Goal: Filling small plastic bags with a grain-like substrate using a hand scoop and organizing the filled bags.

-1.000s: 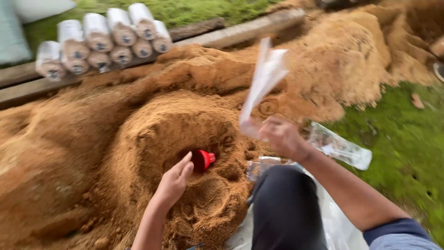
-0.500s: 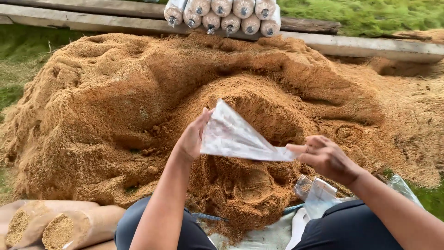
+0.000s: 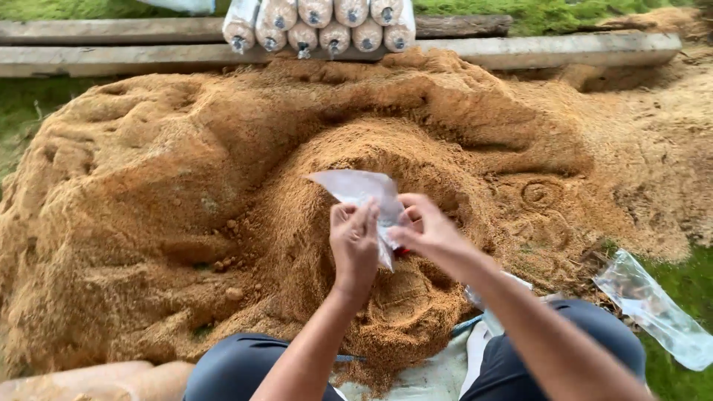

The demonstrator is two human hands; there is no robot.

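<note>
Pinching a clear plastic bag (image 3: 364, 194) between left hand (image 3: 355, 245) and right hand (image 3: 427, 230) fingers, above sawdust heap (image 3: 223, 186).

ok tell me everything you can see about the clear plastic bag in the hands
The clear plastic bag is thin, see-through film, whitish where it creases, and looks empty. It is crumpled, its upper part fanning up and left above the sawdust pile. The left hand and right hand both pinch its lower end.

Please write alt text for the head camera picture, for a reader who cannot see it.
Both hands, left hand and right hand, hold a clear plastic bag above a sawdust pile. Filled bags lie stacked on a plank behind.
</note>
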